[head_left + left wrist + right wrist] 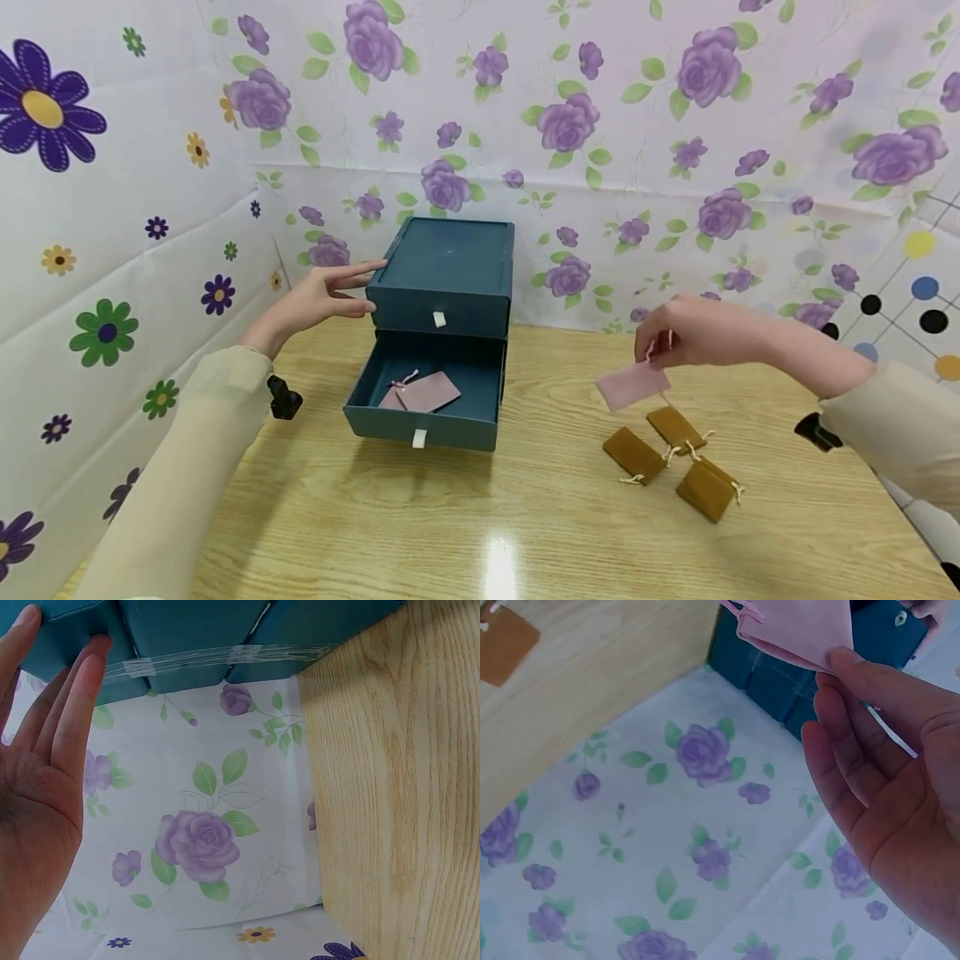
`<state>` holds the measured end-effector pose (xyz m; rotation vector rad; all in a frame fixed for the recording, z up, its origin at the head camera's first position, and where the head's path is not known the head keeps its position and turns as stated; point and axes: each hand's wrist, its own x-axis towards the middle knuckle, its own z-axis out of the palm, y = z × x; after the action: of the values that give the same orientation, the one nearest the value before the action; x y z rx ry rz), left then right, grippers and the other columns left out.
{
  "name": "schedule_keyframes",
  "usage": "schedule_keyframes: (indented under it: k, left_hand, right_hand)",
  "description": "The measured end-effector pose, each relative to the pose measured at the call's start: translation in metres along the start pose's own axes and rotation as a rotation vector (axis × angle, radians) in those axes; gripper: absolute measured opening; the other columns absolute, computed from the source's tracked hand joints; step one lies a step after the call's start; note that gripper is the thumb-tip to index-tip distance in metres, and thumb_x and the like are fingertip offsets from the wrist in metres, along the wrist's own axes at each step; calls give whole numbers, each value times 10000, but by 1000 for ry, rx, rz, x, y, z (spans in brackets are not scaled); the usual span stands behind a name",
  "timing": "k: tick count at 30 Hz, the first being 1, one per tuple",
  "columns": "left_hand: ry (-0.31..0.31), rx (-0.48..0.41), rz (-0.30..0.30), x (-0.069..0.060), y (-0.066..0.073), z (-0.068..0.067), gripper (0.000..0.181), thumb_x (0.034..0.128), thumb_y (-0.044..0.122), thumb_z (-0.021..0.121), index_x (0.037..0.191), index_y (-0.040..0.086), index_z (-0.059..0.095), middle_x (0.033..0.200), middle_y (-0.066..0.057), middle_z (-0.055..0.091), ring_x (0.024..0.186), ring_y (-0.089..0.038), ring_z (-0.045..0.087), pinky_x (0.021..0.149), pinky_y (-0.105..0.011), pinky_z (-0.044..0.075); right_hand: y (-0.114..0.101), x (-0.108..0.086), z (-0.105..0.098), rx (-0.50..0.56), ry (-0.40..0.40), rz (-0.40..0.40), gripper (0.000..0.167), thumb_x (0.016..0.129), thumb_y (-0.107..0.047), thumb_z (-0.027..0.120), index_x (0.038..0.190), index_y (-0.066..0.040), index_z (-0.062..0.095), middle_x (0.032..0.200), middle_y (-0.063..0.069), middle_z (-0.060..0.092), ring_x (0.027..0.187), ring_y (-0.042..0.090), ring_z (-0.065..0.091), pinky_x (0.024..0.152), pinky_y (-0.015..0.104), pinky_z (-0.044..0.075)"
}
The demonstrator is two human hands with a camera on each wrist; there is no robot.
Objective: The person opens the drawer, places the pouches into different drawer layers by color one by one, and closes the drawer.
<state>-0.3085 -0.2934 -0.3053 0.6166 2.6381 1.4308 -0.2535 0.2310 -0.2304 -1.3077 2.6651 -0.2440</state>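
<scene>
A blue drawer unit (450,258) stands at the back, its lower drawer (423,421) pulled out with pink pouches (429,392) lying inside. My left hand (318,297) touches the unit's upper left side with extended fingertips; the left wrist view shows this hand (49,750) against the blue side. To the right, my right hand (697,332) pinches a pink pouch (633,386) by its edge, above the table. In the right wrist view the pouch (802,630) hangs between thumb and fingers of the hand (900,765).
Several brown pouches (633,456) with pale cords lie on the wooden table (555,517) at the right, just below the held pouch. Flowered sheets (465,117) stand behind and at the left. Clear tape (217,658) runs across the unit's side.
</scene>
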Motion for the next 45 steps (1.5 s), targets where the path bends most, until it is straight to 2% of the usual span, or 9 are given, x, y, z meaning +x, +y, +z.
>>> schedule_keyframes:
  k: [5, 10, 16, 21, 26, 34, 45]
  left_hand:
    - [3, 13, 8, -1, -1, 0, 652, 951, 196, 670, 1524, 335, 391, 1586, -170, 359, 1302, -347, 568, 935, -345, 582]
    - [4, 16, 3, -1, 1, 1, 651, 949, 196, 673, 1519, 343, 397, 1589, -153, 359, 1303, -334, 572, 945, -358, 577]
    - [4, 13, -11, -1, 3, 0, 649, 953, 184, 666, 1521, 339, 394, 1589, -154, 359, 1210, -283, 649, 950, -374, 574]
    - [-1, 9, -13, 1, 4, 1, 648, 958, 158, 657, 1525, 326, 393, 1591, -151, 357, 1238, -290, 630, 947, -363, 576]
    - [-4, 9, -10, 0, 3, 0, 650, 955, 170, 663, 1526, 321, 391, 1587, -157, 361, 1268, -315, 604, 949, -365, 576]
    - [2, 13, -16, -1, 2, -1, 650, 952, 193, 671, 1518, 353, 395, 1583, -156, 368, 1179, -204, 671, 962, -373, 570]
    - [1, 8, -7, -2, 1, 0, 654, 945, 201, 679, 1516, 354, 399, 1588, -151, 362, 1232, -287, 634, 945, -362, 579]
  right_hand:
    - [-8, 14, -19, -27, -31, 20, 157, 855, -85, 761, 915, -229, 744, 887, -92, 719, 770, 16, 639, 680, 192, 558]
    - [-16, 28, -35, -67, -57, -10, 135, 868, -92, 750, 929, -212, 745, 892, -77, 728, 781, 30, 648, 693, 205, 562]
    - [-26, 46, -47, -108, -67, -20, 123, 863, -84, 754, 916, -194, 743, 883, -66, 726, 774, 42, 656, 696, 208, 560]
    - [-34, 58, -55, -113, -94, -10, 113, 872, -92, 747, 925, -192, 746, 893, -52, 730, 780, 50, 658, 699, 220, 562]
    - [-42, 71, -63, -144, -103, -72, 103, 880, -89, 738, 936, -172, 757, 918, -32, 740, 820, 73, 662, 731, 257, 570]
    - [-62, 101, -68, -229, -113, -131, 99, 890, -73, 722, 952, -137, 766, 925, 11, 745, 806, 119, 650, 766, 301, 578]
    - [-93, 134, -72, -233, -174, -158, 126, 917, -66, 680, 973, -126, 776, 957, 30, 749, 843, 154, 661, 801, 320, 580]
